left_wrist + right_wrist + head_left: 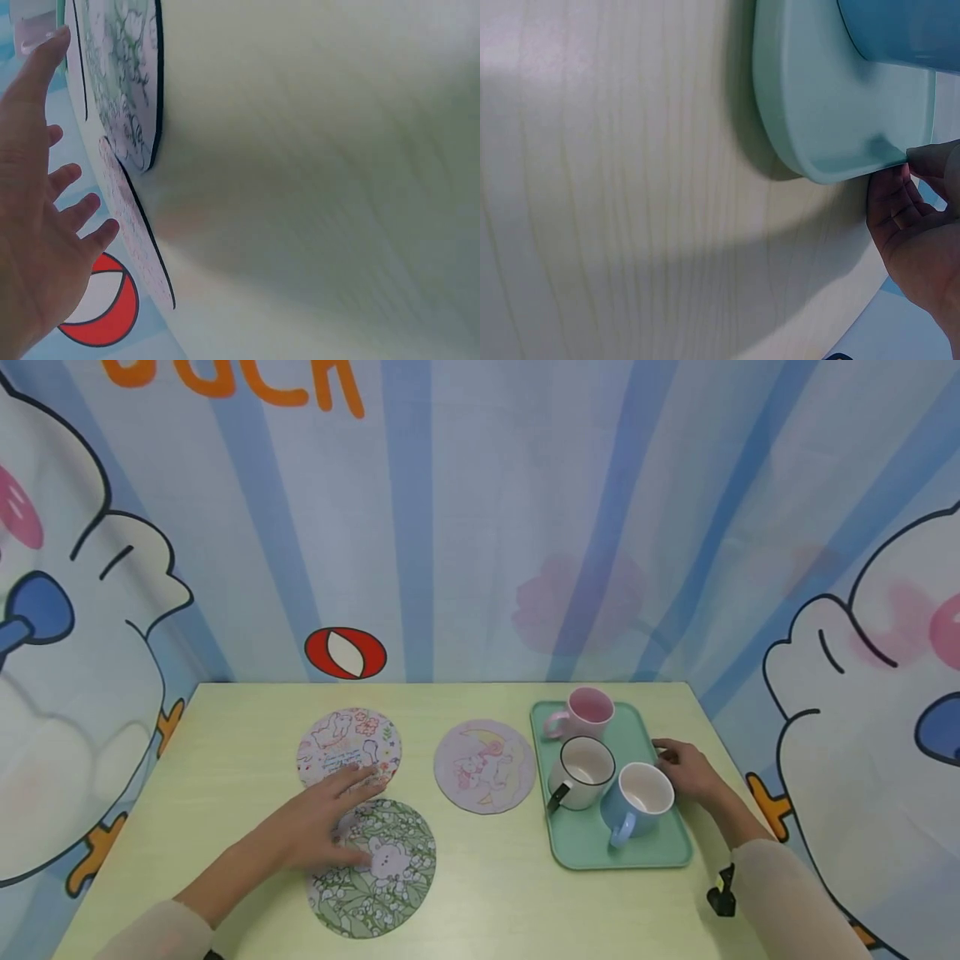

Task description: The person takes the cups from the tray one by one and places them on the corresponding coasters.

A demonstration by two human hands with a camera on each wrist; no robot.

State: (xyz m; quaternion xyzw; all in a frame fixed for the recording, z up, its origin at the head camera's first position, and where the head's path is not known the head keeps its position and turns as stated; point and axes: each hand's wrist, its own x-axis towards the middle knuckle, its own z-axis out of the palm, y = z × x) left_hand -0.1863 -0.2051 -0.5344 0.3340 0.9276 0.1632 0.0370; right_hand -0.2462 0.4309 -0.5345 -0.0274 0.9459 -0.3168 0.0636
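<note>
On the right of the table is a green tray (615, 853) carrying a pink mug (588, 712), a white mug (583, 777) with a black handle, and a blue mug (637, 806). My right hand (688, 772) pinches the tray's right rim, thumb above and fingers against the outer side, as the right wrist view shows. My left hand (318, 822), fingers spread and holding nothing, is over the left side of the table. It overlaps a green floral round mat (390, 893) with a bear and the lower edge of a white-and-pink patterned round mat (337, 739).
A pale pink round mat (483, 768) lies between the other mats and the tray. Behind the pale yellow table (495, 893) hangs a blue-striped curtain (480, 527) with cartoon ducks at both sides.
</note>
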